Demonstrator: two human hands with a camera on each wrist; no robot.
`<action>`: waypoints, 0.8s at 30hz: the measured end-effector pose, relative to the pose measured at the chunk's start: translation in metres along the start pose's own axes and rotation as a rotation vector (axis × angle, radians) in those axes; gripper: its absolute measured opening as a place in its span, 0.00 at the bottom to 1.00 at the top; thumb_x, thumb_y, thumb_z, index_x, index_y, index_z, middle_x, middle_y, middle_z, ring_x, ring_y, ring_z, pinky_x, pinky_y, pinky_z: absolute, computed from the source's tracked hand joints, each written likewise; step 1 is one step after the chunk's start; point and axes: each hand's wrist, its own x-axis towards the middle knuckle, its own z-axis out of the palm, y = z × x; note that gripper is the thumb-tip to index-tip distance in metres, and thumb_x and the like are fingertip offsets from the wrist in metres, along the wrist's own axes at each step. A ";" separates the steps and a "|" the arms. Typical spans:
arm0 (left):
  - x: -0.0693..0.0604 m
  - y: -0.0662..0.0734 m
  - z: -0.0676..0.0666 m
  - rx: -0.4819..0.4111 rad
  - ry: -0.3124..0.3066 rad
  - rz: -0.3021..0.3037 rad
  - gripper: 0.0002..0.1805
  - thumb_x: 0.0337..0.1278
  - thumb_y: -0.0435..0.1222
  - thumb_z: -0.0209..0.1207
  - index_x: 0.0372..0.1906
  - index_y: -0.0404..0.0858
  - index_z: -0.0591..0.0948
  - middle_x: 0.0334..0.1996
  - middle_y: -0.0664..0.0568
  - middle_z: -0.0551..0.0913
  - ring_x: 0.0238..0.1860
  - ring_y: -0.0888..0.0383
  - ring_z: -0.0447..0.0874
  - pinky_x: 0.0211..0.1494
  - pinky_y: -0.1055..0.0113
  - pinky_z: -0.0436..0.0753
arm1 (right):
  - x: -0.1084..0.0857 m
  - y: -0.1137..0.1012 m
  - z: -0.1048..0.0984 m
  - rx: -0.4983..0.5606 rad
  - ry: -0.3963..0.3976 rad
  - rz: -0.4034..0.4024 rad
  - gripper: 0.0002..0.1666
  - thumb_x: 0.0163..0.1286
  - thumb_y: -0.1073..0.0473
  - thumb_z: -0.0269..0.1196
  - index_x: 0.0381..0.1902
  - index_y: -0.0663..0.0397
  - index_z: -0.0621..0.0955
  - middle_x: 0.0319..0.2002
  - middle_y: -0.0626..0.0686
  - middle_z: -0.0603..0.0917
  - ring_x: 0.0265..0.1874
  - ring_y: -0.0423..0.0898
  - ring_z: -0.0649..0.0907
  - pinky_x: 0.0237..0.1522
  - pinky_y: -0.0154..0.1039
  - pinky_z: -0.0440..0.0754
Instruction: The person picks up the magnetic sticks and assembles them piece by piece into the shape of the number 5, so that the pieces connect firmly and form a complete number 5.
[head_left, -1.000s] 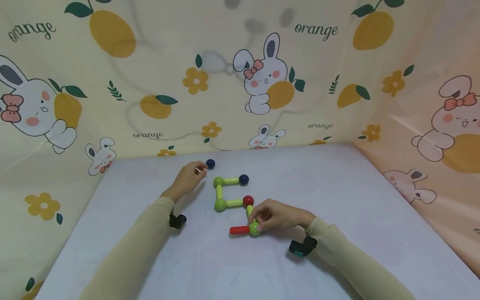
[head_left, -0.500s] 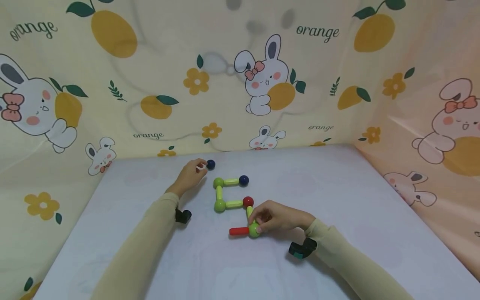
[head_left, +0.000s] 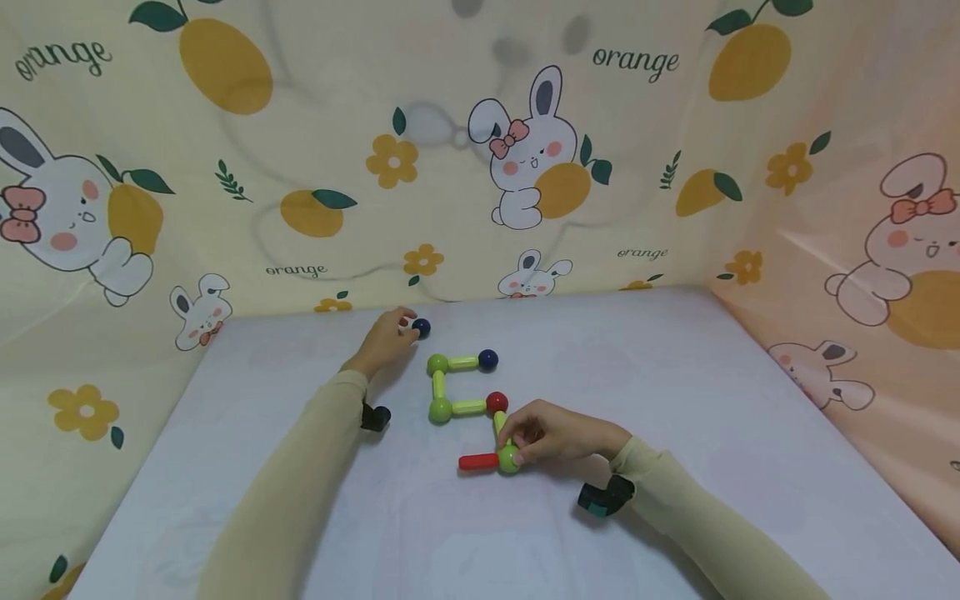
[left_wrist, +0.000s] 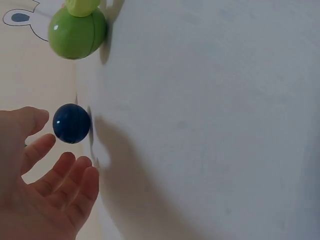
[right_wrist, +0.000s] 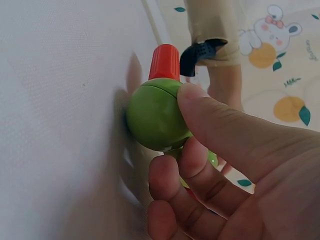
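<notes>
At the table's far side my left hand (head_left: 384, 343) reaches to a loose dark blue ball (head_left: 423, 328). In the left wrist view its thumb and fingers are spread beside the blue ball (left_wrist: 71, 123), seemingly without gripping it. My right hand (head_left: 566, 432) pinches a green ball (head_left: 509, 459) at the near end of a chain of balls and sticks. A red stick (head_left: 477, 462) points left from that ball. A yellow-green stick (head_left: 498, 423), partly hidden by the fingers, runs up to a red ball (head_left: 497, 402).
The chain continues through a yellow-green stick (head_left: 468, 407), a green ball (head_left: 440, 410), another green ball (head_left: 437, 364) and a second dark blue ball (head_left: 488, 360). All lie on the white table (head_left: 675, 375). A printed cloth (head_left: 330, 150) rises behind.
My left hand has moved forward and slightly right, bringing its fingers up beside the loose blue ball. The right hand and the chain have stayed in place.
</notes>
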 end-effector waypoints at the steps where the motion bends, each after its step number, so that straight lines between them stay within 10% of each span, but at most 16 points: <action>1: 0.001 0.000 0.001 0.001 -0.007 -0.004 0.25 0.73 0.40 0.53 0.70 0.39 0.69 0.65 0.37 0.73 0.62 0.42 0.75 0.67 0.47 0.76 | 0.000 0.000 0.000 0.001 0.000 0.001 0.13 0.65 0.63 0.70 0.48 0.53 0.86 0.27 0.47 0.75 0.30 0.39 0.74 0.37 0.30 0.73; 24: 0.001 -0.002 0.008 0.029 -0.047 -0.037 0.22 0.70 0.36 0.56 0.65 0.41 0.69 0.62 0.39 0.75 0.63 0.42 0.75 0.71 0.46 0.73 | 0.000 0.001 0.001 -0.002 -0.007 -0.015 0.13 0.66 0.62 0.69 0.49 0.54 0.86 0.28 0.45 0.75 0.31 0.38 0.74 0.36 0.29 0.73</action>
